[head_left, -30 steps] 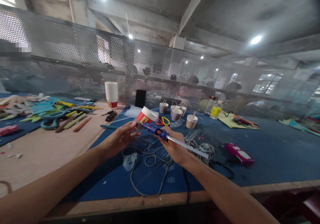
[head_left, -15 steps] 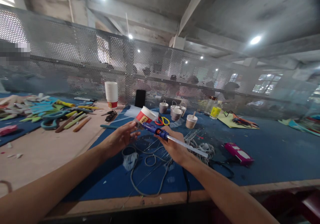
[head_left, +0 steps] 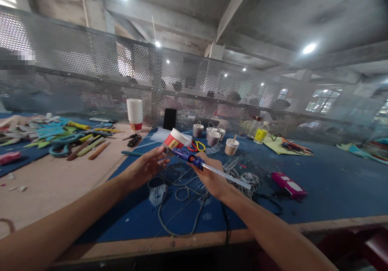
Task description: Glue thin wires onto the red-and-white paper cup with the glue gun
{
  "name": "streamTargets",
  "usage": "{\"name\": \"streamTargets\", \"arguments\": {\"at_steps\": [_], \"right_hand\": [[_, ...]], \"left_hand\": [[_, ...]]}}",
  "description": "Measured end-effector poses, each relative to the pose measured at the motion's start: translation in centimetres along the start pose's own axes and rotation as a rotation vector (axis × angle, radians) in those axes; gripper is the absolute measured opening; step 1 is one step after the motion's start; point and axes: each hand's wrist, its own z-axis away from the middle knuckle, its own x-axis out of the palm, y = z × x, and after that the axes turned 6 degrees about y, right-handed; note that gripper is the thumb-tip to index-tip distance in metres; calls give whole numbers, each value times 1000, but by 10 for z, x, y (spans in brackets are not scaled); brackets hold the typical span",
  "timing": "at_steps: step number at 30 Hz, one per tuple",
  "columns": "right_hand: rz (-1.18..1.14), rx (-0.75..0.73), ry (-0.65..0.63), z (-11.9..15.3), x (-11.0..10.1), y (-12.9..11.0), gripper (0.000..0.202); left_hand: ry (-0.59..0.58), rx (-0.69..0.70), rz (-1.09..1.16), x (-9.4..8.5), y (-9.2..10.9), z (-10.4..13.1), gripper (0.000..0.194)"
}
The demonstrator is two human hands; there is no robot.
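Observation:
A red and white paper cup [head_left: 176,139] is tilted in front of me, its base toward my left hand [head_left: 149,165]. The fingers of that hand close on the cup's lower end. My right hand [head_left: 210,176] grips a blue glue gun [head_left: 185,156] whose front end is at the cup's base; whether they touch I cannot tell. From the gun's rear a long clear glue stick [head_left: 227,177] sticks out over my wrist. Below both hands, loose grey cord [head_left: 182,194] lies in loops on the blue mat [head_left: 136,216], with thin glue strands about it.
Several cord-wrapped cups [head_left: 214,137], red-yellow scissors [head_left: 197,146] and a cup with a stick [head_left: 232,146] stand or lie beyond my hands. A paper cup stack [head_left: 135,113] is back left, foam tools [head_left: 86,146] left, a magenta box [head_left: 289,185] right, a yellow-labelled bottle [head_left: 261,133] behind.

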Motion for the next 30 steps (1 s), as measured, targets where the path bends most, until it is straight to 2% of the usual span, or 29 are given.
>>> {"name": "streamTargets", "arguments": {"at_steps": [15,30], "right_hand": [[31,-1,5,0,1,2,12],[27,8,1,0,-2,1,10]], "left_hand": [[-10,-11,24,-2,1,-1,22],[21,-21,62,0,2,1,10]]}}
